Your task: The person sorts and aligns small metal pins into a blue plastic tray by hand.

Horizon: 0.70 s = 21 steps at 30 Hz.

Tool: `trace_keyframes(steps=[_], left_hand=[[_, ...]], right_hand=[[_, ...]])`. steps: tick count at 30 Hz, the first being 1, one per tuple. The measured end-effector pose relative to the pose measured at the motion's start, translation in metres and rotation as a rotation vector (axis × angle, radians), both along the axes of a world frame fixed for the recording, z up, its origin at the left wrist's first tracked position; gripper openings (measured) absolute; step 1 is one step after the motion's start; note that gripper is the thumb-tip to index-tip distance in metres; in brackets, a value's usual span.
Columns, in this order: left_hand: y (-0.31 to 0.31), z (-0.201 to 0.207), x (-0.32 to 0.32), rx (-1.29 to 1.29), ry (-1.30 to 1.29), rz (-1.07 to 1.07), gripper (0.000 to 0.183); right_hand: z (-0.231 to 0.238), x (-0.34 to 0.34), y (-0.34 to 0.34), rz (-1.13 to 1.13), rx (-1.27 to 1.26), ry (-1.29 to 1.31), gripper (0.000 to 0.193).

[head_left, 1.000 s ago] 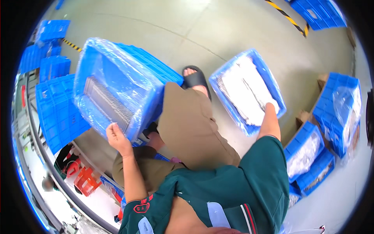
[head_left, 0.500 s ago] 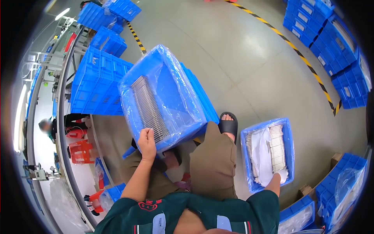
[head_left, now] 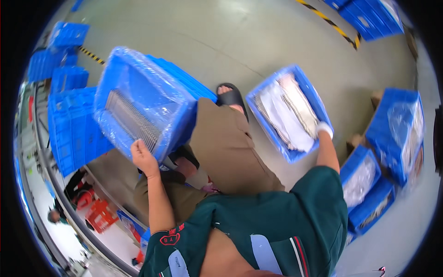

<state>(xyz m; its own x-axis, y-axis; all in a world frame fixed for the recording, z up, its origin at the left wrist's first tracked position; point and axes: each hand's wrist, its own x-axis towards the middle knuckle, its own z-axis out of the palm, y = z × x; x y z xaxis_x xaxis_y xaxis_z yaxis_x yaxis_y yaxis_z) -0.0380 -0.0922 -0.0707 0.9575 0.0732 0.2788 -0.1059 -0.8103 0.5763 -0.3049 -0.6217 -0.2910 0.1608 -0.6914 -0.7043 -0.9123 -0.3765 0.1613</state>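
Observation:
On the left, a large blue crate (head_left: 177, 108) lined with clear plastic holds a tight row of thin, greyish flat parts (head_left: 134, 117). My bare left hand (head_left: 144, 158) is at the near end of that row, its fingers curled; what they pinch is hidden. A smaller blue crate (head_left: 264, 124) rests on the floor to my right. Inside it lie two rows of similar thin parts (head_left: 297, 97) with a white sheet (head_left: 282, 115) between them. My right hand (head_left: 324, 129), in a white glove, reaches in at the near right end; its fingers are mostly hidden.
Stacked blue crates (head_left: 76, 124) stand left, beside a long rail-edged bench (head_left: 78, 221). Red stools (head_left: 100, 216) and a person are beyond. Plastic-covered crates (head_left: 397, 134) are at the right. More crates (head_left: 369, 18) and yellow-black floor tape (head_left: 330, 23) lie far right.
The view has swung to the right, so both crates appear farther left and higher. My left hand stays by the row's near end, my right hand at the smaller crate.

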Motion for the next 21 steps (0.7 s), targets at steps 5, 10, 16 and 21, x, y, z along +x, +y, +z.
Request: trace_keyframes(steps=[5,10,16,21], left_hand=[[-0.006,-0.007,0.001,0.013,0.022,0.014,0.020],[-0.007,-0.006,-0.003,-0.028,0.016,0.002,0.020],[-0.005,-0.005,-0.005,-0.028,-0.028,0.013,0.019],[-0.010,0.005,-0.006,-0.017,-0.080,0.005,0.018]], right_hand=[[-0.008,0.015,-0.010,0.154,-0.002,0.134,0.035],[-0.008,0.039,0.005,0.117,0.120,0.278,0.035],[-0.002,0.031,0.036,0.077,-0.089,0.088,0.036],[-0.043,0.019,0.042,0.067,-0.054,-0.133,0.039]])
